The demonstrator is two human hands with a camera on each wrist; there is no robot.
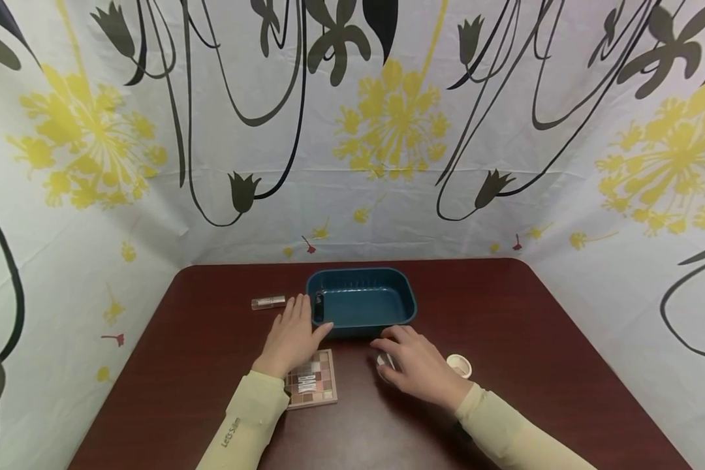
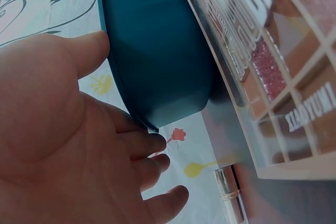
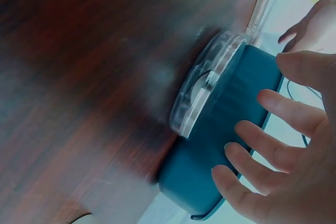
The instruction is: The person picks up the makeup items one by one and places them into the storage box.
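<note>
My left hand reaches to the left end of a teal plastic basin, thumb and fingers extended beside its rim; whether they touch it, I cannot tell. Below that hand lies an eyeshadow palette, partly hidden by the wrist; its clear lid and pink glitter pan show in the left wrist view. My right hand hovers over a round clear-lidded case, fingers spread and loosely bent. In the right wrist view the case sits in front of the basin, apart from the fingers.
A small round white container lies just right of my right hand. Left of the basin is a clear tube with a silvery part. A dark item is inside the basin's left end. Patterned cloth encloses the brown table.
</note>
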